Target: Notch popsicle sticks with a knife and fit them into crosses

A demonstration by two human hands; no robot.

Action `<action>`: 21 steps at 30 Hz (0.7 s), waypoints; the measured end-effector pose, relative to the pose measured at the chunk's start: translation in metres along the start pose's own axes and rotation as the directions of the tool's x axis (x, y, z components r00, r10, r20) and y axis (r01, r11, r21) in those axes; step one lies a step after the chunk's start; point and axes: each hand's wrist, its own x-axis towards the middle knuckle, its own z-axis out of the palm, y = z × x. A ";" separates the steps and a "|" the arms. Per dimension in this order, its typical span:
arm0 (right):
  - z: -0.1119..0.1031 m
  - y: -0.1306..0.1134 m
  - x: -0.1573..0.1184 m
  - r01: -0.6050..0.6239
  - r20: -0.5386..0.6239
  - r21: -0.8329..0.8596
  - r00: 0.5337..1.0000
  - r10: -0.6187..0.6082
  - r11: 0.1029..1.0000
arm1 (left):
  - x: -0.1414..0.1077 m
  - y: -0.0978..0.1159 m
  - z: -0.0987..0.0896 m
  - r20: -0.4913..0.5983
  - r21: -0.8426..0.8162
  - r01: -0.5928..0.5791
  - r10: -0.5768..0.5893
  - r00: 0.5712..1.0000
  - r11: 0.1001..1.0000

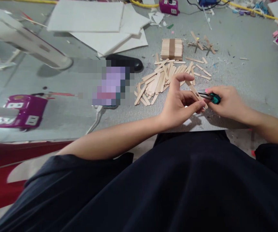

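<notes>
My left hand (177, 104) pinches a wooden craft stick (194, 88) between thumb and fingers, its index finger curled over the upper end. The stick slants, and dark marks or gaps show along it. Close on the right, my right hand (228, 100) is closed around a small metal tool with a green-and-black handle (215, 98). The tool's silver end reaches to the stick; its exact kind is partly hidden by the fingers. Just behind my left hand lies a loose pile of craft sticks (162, 79), with a banded bundle of craft sticks (172, 49) beyond it.
A phone (110, 85) with a blurred screen and white cable lies left of the pile, near a black case (126, 62). White boards (85, 16) are stacked behind. A purple power socket (23, 111) stands far left. Crossed sticks (209, 45) and scraps lie at the back right.
</notes>
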 end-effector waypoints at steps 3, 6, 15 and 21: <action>0.001 0.001 0.000 0.004 0.018 0.008 1.000 -0.004 1.000 | 0.002 -0.005 0.000 -0.010 -0.018 -0.059 0.059 0.998 0.998; -0.001 -0.001 0.001 0.003 0.053 0.024 0.999 -0.004 1.000 | 0.005 -0.012 0.000 0.016 -0.042 -0.150 0.150 0.989 0.988; -0.005 -0.008 0.002 -0.085 0.065 -0.029 0.994 0.087 0.996 | 0.010 -0.016 0.002 -0.055 -0.031 -0.179 0.177 0.983 0.983; -0.011 -0.013 0.004 -0.110 0.066 -0.031 0.991 0.112 0.993 | 0.008 -0.017 0.002 -0.057 0.021 -0.143 0.144 0.988 0.989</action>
